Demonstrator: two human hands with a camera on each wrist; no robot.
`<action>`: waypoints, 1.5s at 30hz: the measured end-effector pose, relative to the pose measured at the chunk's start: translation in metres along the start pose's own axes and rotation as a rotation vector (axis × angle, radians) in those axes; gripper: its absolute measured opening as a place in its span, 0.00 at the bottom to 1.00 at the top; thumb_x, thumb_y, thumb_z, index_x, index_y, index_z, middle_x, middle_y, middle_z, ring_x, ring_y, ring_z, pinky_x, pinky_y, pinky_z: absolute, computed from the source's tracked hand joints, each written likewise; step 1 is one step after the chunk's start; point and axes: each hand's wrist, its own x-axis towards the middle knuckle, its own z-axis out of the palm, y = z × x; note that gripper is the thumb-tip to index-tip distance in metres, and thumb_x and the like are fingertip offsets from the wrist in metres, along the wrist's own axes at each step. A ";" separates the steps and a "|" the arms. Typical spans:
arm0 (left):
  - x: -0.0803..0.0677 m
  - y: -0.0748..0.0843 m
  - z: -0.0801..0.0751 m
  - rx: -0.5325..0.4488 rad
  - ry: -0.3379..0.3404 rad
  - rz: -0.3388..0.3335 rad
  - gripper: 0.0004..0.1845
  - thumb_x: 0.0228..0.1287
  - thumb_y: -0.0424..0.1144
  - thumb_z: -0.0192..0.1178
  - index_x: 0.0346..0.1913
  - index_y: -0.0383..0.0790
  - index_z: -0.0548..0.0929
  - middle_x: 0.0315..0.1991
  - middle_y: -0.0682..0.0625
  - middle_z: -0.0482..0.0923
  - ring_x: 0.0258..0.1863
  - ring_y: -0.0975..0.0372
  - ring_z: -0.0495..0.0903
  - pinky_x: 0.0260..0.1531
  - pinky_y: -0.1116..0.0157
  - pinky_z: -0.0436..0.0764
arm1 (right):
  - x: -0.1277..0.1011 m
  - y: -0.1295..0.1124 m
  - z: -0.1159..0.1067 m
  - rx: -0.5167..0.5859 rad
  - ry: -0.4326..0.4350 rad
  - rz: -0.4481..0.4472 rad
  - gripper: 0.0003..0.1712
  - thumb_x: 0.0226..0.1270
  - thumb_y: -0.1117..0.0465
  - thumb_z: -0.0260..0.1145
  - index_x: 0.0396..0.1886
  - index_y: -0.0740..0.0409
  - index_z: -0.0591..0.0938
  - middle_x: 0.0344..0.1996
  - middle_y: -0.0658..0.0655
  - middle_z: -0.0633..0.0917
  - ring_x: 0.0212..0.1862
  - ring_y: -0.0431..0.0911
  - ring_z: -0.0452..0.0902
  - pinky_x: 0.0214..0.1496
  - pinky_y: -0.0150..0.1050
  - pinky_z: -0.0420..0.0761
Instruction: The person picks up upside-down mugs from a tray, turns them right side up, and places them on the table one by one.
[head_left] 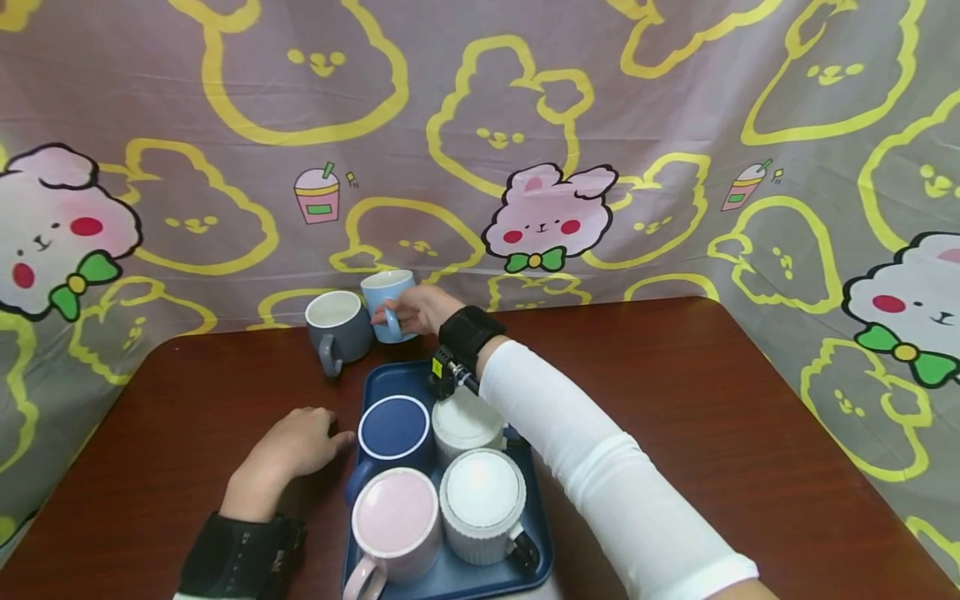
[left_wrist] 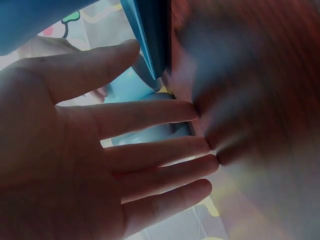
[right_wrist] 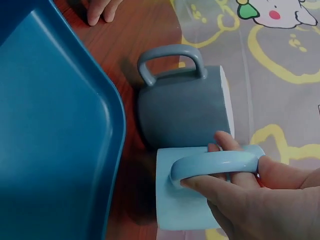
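My right hand (head_left: 426,310) holds a light blue mug (right_wrist: 187,200) at the back of the table. In the right wrist view its fingers reach through the mug's handle (right_wrist: 215,164), with the thumb at the handle's upper end. Right beside it stands a dark grey mug (right_wrist: 185,107), upright, handle toward me. My left hand (head_left: 300,442) rests on the table left of the tray, its fingers (left_wrist: 155,150) extended and fingertips down on the wood. It holds nothing.
A blue tray (head_left: 538,533) carries a navy mug (head_left: 393,429), a pink mug (head_left: 397,517) and two white mugs, one ribbed (head_left: 483,500), the other (head_left: 467,421) partly under my right wrist. A patterned cloth (head_left: 450,183) hangs behind the brown table (head_left: 690,400).
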 end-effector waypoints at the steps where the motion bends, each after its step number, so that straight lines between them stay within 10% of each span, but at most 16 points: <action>1: 0.000 0.000 0.000 0.000 0.000 0.000 0.23 0.62 0.46 0.61 0.48 0.26 0.79 0.36 0.37 0.79 0.33 0.52 0.77 0.36 0.49 0.80 | 0.018 0.001 -0.005 -0.017 -0.012 0.006 0.18 0.72 0.59 0.54 0.51 0.66 0.81 0.41 0.62 0.87 0.54 0.48 0.80 0.66 0.44 0.68; 5: 0.000 0.000 -0.001 0.006 0.003 0.001 0.23 0.62 0.46 0.61 0.48 0.26 0.79 0.37 0.36 0.79 0.34 0.51 0.77 0.37 0.48 0.80 | 0.053 0.002 -0.012 -0.073 -0.046 0.028 0.19 0.73 0.58 0.52 0.53 0.64 0.80 0.44 0.61 0.86 0.54 0.47 0.80 0.68 0.44 0.66; 13: 0.002 0.000 -0.003 0.014 0.004 0.005 0.23 0.62 0.46 0.61 0.48 0.26 0.79 0.37 0.35 0.80 0.34 0.51 0.78 0.37 0.48 0.80 | 0.024 -0.004 -0.009 -0.070 -0.078 0.085 0.16 0.68 0.61 0.59 0.48 0.68 0.82 0.44 0.62 0.86 0.50 0.48 0.82 0.66 0.43 0.68; 22: 0.005 -0.002 -0.002 0.023 -0.005 0.004 0.23 0.62 0.46 0.61 0.47 0.26 0.79 0.37 0.36 0.80 0.34 0.51 0.78 0.37 0.48 0.80 | -0.033 -0.008 0.015 -0.014 0.039 0.179 0.18 0.74 0.70 0.45 0.56 0.68 0.76 0.55 0.64 0.80 0.61 0.52 0.74 0.68 0.43 0.67; 28: 0.007 -0.002 -0.002 0.023 -0.008 0.010 0.22 0.62 0.46 0.60 0.47 0.26 0.80 0.35 0.37 0.80 0.33 0.52 0.78 0.36 0.49 0.79 | -0.069 -0.009 0.021 -0.089 -0.030 0.183 0.21 0.75 0.71 0.41 0.63 0.69 0.70 0.62 0.65 0.73 0.67 0.52 0.67 0.69 0.41 0.65; 45: 0.008 -0.003 -0.002 0.014 -0.012 0.009 0.22 0.63 0.46 0.60 0.45 0.27 0.80 0.33 0.39 0.80 0.30 0.54 0.77 0.33 0.51 0.80 | -0.086 -0.006 0.023 -0.141 -0.079 0.135 0.31 0.74 0.62 0.49 0.73 0.56 0.53 0.66 0.69 0.67 0.66 0.60 0.66 0.71 0.52 0.59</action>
